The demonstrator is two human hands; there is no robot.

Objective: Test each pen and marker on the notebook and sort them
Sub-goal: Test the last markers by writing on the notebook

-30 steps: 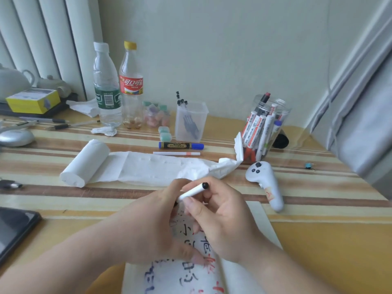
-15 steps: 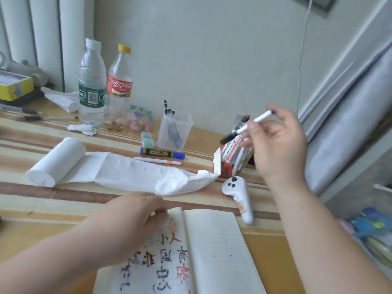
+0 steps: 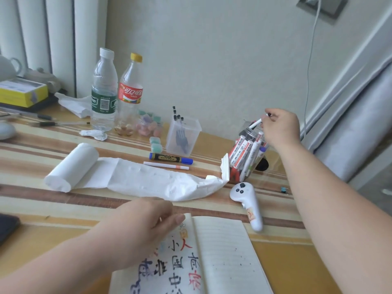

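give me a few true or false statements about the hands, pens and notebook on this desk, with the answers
1. The right hand holds a white pen above the clear jar of markers. True.
2. The left hand grips a marker. False: it rests on the notebook and holds nothing.
3. The blue-capped marker stands in the square tub. False: it lies on the table in front of the tub, beside a thin white pen.
4. The notebook lies open, with writing on its left page. True.
5. The cola bottle has a yellow cap. True.
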